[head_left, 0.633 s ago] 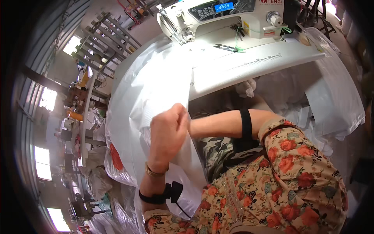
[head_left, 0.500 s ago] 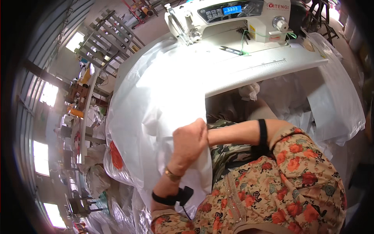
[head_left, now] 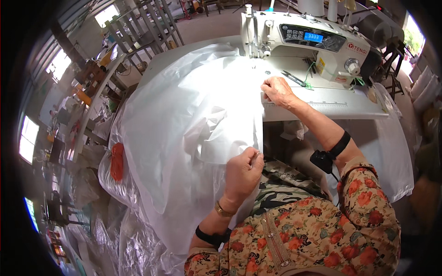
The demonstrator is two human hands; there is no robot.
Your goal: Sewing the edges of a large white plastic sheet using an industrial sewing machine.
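Observation:
A large white translucent sheet (head_left: 170, 119), plastic-looking, spreads over the left of the sewing table and hangs toward my lap. My left hand (head_left: 243, 177) pinches its right edge close to my lap. Farther up that edge, my right hand (head_left: 278, 91) has its fingers closed on the sheet, just in front of the needle area of a white sewing machine (head_left: 299, 41). Glare from the machine's lamp washes out the sheet there. Dark thread snips (head_left: 293, 79) with green thread lie right of my right hand.
The table's front edge (head_left: 331, 110) carries a ruler scale. Another pale sheet (head_left: 391, 152) hangs at the right. An orange-red bundle (head_left: 117, 161) lies on clear plastic at the left. Grey metal racks (head_left: 142, 27) stand beyond the table.
My hands, crossed together at the sheet's edge before, are now apart. The right hand has moved up to near the needle; the left stays low. My view has shifted, showing more of the machine.

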